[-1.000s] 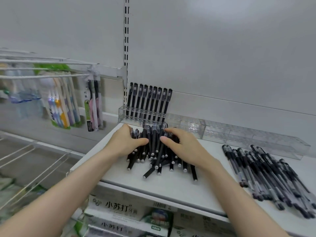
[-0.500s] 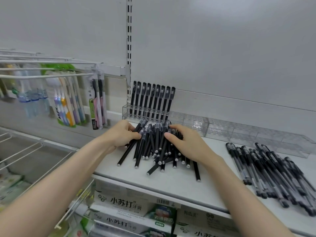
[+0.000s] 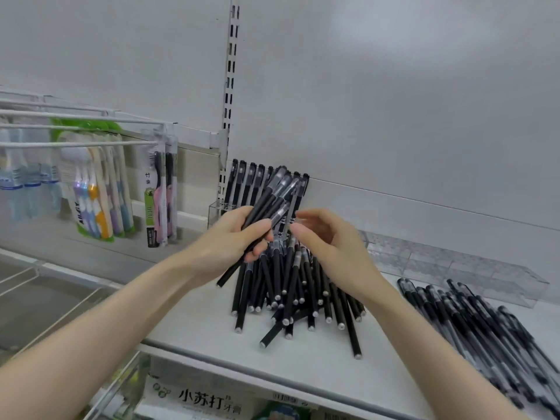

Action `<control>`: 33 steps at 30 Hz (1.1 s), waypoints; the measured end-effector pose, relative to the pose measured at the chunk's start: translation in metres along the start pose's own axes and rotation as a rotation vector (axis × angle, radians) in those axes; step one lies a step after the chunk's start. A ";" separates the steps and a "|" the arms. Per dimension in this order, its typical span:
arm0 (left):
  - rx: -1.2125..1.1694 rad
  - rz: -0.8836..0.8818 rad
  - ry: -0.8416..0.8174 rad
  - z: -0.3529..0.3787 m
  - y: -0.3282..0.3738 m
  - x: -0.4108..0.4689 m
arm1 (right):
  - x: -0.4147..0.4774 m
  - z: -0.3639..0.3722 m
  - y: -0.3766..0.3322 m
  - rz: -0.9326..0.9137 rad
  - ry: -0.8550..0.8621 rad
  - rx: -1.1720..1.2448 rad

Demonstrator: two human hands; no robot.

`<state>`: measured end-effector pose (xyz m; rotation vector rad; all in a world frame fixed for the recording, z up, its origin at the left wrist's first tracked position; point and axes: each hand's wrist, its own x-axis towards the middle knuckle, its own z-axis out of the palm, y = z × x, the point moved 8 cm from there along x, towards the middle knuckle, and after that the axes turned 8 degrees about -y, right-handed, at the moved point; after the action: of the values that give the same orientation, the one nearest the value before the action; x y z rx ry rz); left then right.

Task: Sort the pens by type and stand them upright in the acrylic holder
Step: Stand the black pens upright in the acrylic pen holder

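My left hand (image 3: 233,241) grips a small bunch of matte black pens (image 3: 266,204), lifted off the shelf and pointing up to the right. Beside it my right hand (image 3: 330,241) pinches one pen (image 3: 291,207) of the same kind near the bunch. Below them a pile of matte black pens (image 3: 291,292) lies on the white shelf (image 3: 194,322). A second pile of black pens with clear grips (image 3: 485,328) lies at the right. The clear acrylic holder (image 3: 454,268) runs along the back wall; a row of black pens (image 3: 248,183) stands upright in its left end.
Packs of toothbrushes (image 3: 100,192) hang on wire hooks at the left. Below the shelf edge stand boxes of toothpaste (image 3: 206,401). A slotted metal upright (image 3: 231,56) runs up the back wall. A wire shelf (image 3: 45,283) lies lower left.
Both hands have left the pile and risen. My left hand has lifted a bunch of black pens off the shelf, and my right hand now pinches a pen beside them.
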<state>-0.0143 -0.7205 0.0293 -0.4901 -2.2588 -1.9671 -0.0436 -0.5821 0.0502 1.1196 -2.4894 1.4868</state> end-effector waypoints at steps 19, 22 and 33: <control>0.171 0.223 0.213 -0.030 -0.015 0.079 | 0.062 -0.074 -0.005 -0.094 0.630 -0.032; 0.211 0.335 0.207 -0.025 -0.011 0.070 | 0.074 -0.074 0.001 -0.088 0.602 -0.122; 0.235 0.351 0.229 -0.036 -0.022 0.073 | 0.090 -0.060 0.017 -0.102 0.439 -0.304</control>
<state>-0.0951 -0.7456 0.0349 -0.5567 -2.0596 -1.4872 -0.1393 -0.5815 0.1032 0.7583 -2.2156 1.1274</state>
